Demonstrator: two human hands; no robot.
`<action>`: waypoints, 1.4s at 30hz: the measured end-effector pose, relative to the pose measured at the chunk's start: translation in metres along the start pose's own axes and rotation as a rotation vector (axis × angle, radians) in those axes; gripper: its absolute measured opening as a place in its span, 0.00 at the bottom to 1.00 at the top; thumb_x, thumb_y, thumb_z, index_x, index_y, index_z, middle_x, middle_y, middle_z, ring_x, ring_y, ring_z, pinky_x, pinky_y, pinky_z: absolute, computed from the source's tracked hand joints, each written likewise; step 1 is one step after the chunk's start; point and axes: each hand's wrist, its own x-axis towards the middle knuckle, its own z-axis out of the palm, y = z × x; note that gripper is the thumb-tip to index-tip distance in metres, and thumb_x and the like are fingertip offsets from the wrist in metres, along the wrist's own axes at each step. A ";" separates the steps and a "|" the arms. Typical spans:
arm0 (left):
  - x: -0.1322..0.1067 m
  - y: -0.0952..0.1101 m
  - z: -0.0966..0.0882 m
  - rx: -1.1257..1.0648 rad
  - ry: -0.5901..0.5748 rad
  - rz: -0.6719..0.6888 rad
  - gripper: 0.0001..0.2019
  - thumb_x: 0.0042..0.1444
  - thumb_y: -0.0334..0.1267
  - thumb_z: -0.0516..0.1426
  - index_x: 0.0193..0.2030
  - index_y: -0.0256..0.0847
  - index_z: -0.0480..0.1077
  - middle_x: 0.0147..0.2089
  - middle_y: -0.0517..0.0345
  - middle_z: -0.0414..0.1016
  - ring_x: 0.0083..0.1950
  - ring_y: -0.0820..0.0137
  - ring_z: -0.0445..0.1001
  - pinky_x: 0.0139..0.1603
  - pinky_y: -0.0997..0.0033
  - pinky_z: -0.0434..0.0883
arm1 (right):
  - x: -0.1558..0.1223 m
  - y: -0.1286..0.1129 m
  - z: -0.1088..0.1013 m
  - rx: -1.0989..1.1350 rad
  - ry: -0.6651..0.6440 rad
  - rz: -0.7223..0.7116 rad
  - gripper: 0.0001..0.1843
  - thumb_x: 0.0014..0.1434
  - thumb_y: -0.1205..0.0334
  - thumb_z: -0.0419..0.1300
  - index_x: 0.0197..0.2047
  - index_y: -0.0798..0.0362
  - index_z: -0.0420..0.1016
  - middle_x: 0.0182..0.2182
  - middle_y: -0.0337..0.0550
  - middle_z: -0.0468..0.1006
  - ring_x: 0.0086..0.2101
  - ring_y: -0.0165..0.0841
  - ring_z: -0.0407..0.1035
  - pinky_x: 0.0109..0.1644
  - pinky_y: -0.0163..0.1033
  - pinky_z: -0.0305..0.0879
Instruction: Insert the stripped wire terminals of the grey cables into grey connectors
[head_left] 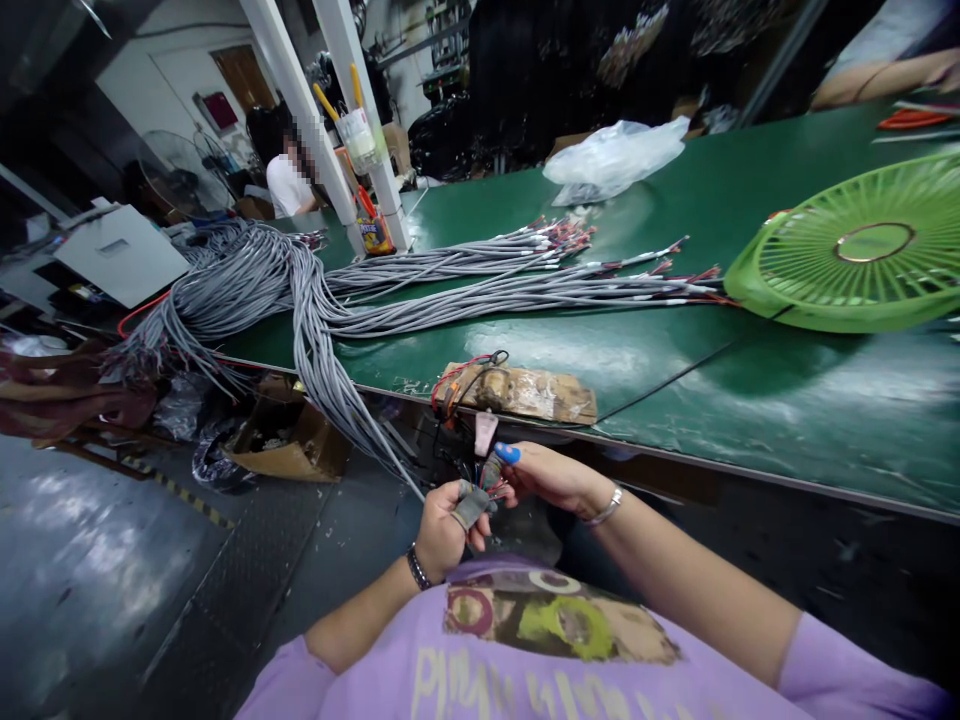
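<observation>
My left hand (444, 528) is closed around the end of a grey cable, with grey wrapping on the thumb. Thin coloured wires (495, 488) fan out from that end between my hands. My right hand (551, 476) pinches at these wires; one finger wears a blue cover and another a grey wrap. Just beyond my fingers, at the table edge, a small pale pink piece (485, 433) hangs below a worn wooden block (544, 393) with red and black leads. A thick bundle of grey cables (319, 330) drapes over the edge to my left.
On the green table (637, 360) lie more grey cables (480, 300) with stripped ends. A green fan (862, 245) stands at right, its black cord crossing the tabletop. Farther back are a clear plastic bag (615, 160) and white posts (367, 130). A cardboard box (292, 440) sits below, left. Other people are beyond.
</observation>
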 end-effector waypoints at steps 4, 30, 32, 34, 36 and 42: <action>-0.005 -0.003 -0.002 0.090 -0.026 -0.019 0.20 0.48 0.54 0.58 0.23 0.37 0.65 0.17 0.61 0.68 0.14 0.78 0.64 0.15 0.80 0.58 | -0.005 -0.005 -0.003 -0.245 -0.060 -0.053 0.18 0.45 0.49 0.65 0.24 0.58 0.72 0.19 0.37 0.72 0.20 0.24 0.62 0.26 0.31 0.59; 0.003 0.000 0.001 0.210 -0.131 0.040 0.20 0.50 0.53 0.58 0.24 0.35 0.71 0.22 0.53 0.76 0.23 0.69 0.73 0.28 0.71 0.69 | -0.012 0.026 0.031 -0.058 0.248 -0.254 0.17 0.46 0.50 0.64 0.25 0.54 0.65 0.15 0.32 0.67 0.17 0.25 0.60 0.22 0.32 0.55; 0.003 0.001 -0.001 0.324 -0.124 0.104 0.18 0.48 0.51 0.59 0.22 0.35 0.72 0.22 0.53 0.76 0.24 0.68 0.73 0.29 0.70 0.70 | -0.010 0.023 0.034 -0.055 0.193 -0.210 0.18 0.48 0.48 0.62 0.27 0.53 0.63 0.12 0.31 0.65 0.14 0.27 0.61 0.19 0.32 0.54; 0.002 -0.001 -0.001 0.305 -0.094 0.109 0.19 0.49 0.51 0.59 0.22 0.35 0.72 0.21 0.53 0.75 0.24 0.68 0.73 0.28 0.70 0.69 | -0.009 0.019 0.036 -0.115 0.198 -0.222 0.18 0.47 0.47 0.62 0.26 0.53 0.63 0.12 0.31 0.65 0.14 0.28 0.61 0.19 0.33 0.55; 0.002 -0.005 0.000 0.161 -0.047 0.066 0.19 0.52 0.52 0.56 0.24 0.35 0.71 0.21 0.53 0.75 0.22 0.69 0.73 0.26 0.71 0.69 | -0.007 0.015 0.037 -0.201 0.256 -0.274 0.18 0.46 0.48 0.63 0.25 0.54 0.64 0.14 0.33 0.67 0.16 0.26 0.61 0.21 0.33 0.57; 0.004 -0.017 0.005 -0.166 0.128 0.021 0.16 0.51 0.49 0.58 0.28 0.35 0.67 0.21 0.54 0.75 0.20 0.70 0.73 0.22 0.75 0.66 | -0.003 0.015 0.033 -0.289 0.352 -0.357 0.17 0.46 0.49 0.64 0.25 0.56 0.68 0.21 0.37 0.70 0.23 0.26 0.60 0.28 0.34 0.58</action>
